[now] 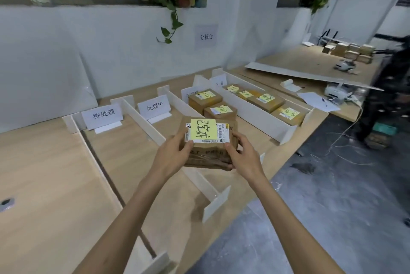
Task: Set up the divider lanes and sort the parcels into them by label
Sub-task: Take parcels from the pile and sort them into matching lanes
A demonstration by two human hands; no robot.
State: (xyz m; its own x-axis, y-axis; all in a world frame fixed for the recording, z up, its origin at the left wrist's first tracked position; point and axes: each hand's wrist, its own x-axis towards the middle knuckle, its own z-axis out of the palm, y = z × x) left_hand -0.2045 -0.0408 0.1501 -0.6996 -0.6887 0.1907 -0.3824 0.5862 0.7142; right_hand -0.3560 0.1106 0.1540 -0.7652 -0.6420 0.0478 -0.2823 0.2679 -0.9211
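One wide-angle camera, worn on the person's head, looks forward and down from the near edge of the table (51, 169), close above it, facing the white wall (115, 52) along the table's far side; the floor (321, 218) lies right of the table.

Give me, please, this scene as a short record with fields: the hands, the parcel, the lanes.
left hand: grips the held parcel at its left side
right hand: grips the same parcel at its right side
held parcel: brown box, above the table; its yellow note reads 已完成
lane signs: 待处理 sign, 处理中 sign
third lane: rear parcel, front parcel
fourth lane: parcel row, each with a yellow note
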